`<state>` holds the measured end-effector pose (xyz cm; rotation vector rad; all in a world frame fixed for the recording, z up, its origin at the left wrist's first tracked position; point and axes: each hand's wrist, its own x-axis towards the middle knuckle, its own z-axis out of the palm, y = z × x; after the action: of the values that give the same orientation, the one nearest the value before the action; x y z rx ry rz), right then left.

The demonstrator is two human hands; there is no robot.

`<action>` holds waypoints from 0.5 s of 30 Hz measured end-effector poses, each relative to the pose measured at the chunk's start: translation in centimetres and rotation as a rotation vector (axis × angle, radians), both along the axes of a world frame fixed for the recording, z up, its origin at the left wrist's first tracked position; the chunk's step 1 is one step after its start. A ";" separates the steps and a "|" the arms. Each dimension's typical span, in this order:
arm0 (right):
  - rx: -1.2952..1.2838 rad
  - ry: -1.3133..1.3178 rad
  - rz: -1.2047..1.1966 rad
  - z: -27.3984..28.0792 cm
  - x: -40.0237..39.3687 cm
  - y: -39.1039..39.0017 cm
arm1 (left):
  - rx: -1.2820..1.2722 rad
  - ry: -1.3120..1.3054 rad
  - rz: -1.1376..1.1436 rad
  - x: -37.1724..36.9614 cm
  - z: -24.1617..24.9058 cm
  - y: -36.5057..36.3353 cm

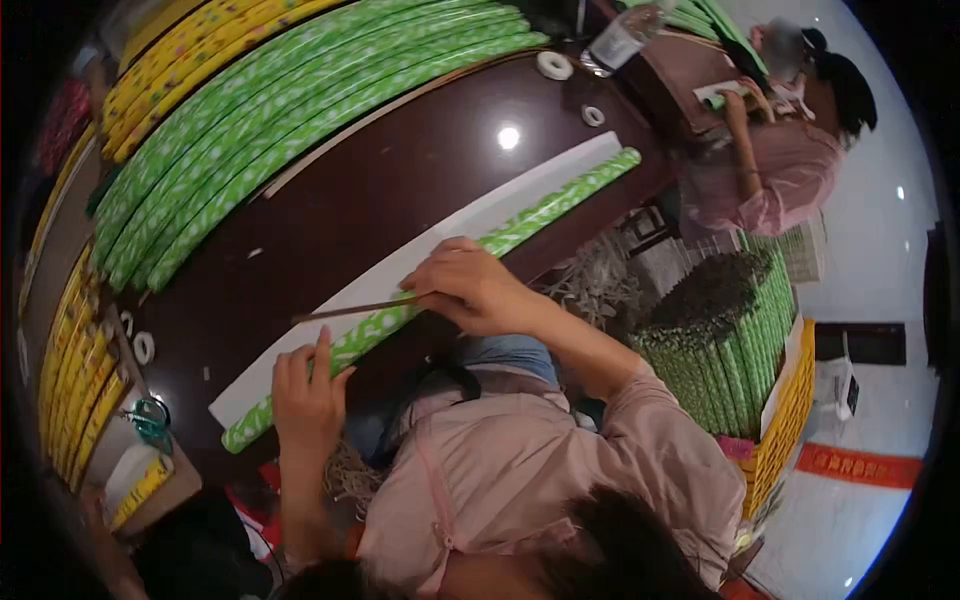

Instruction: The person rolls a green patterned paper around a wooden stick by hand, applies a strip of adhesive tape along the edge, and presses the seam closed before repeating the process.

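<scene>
In the head view, a green patterned roll point(540, 215) lies slantwise on the dark table point(440, 130), along the near edge of a long white sheet point(375, 270). The left hand point(308, 390) is open, palm down, its fingers slightly spread and resting on the roll towards its left end. The right hand point(460, 285) is closed, with the thin brown stick point(362, 308) pinched between its fingers; the stick points left, just above the sheet and roll.

To the right stands a yellow crate point(792, 400) with a packed bundle point(715, 365) of green patterned lengths at it, dark ends up — how deep they sit is hidden. A clear bottle point(618, 42) with a label leans near the far edge; its contents are too unclear to tell. Near it lie two white rings point(554, 66). Green tubes point(300, 110) are stacked along the far side, and a co-worker point(765, 175) holds a small green piece point(714, 100) at the right.
</scene>
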<state>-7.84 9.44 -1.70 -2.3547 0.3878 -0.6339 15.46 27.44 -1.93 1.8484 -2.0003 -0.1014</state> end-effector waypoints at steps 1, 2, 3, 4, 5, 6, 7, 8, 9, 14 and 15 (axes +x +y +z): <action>0.001 -0.025 -0.006 -0.3 0.2 -0.2 | 0.000 0.004 -0.009 0.2 -0.2 0.0; -0.029 -0.038 0.000 -0.3 0.2 -0.4 | 0.006 0.002 -0.007 0.2 -0.4 0.1; -0.053 -0.052 0.014 -0.3 0.4 -0.6 | -0.010 0.008 -0.009 0.2 -0.5 0.0; -0.049 -0.109 -0.017 -0.7 1.0 -0.6 | -0.010 0.009 -0.024 0.3 -0.6 0.0; -0.047 -0.112 -0.028 -0.9 1.1 -0.7 | -0.020 -0.031 -0.028 0.3 -0.6 0.1; -0.048 -0.120 -0.029 -1.0 1.1 -0.8 | -0.028 -0.071 -0.028 0.2 -0.6 0.1; -0.048 -0.129 -0.028 -1.1 1.1 -0.8 | -0.022 -0.076 -0.033 0.1 -0.4 0.0; -0.042 -0.133 -0.029 -1.1 1.2 -0.9 | -0.014 -0.062 -0.022 -0.1 -0.2 -0.1; -0.031 -0.107 -0.042 -1.1 1.3 -0.9 | -0.006 -0.047 -0.010 -0.1 -0.1 -0.1; -0.007 -0.109 -0.095 -1.6 1.5 -0.8 | -0.073 -0.138 -0.013 0.0 -1.0 0.7; 0.005 -0.064 -0.121 -1.4 1.5 -0.8 | -0.120 -0.192 -0.014 -0.1 -1.0 0.8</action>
<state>-6.29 8.62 -3.11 -2.3129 0.5057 -0.7620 15.32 28.25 -2.95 1.8282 -2.0958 0.1944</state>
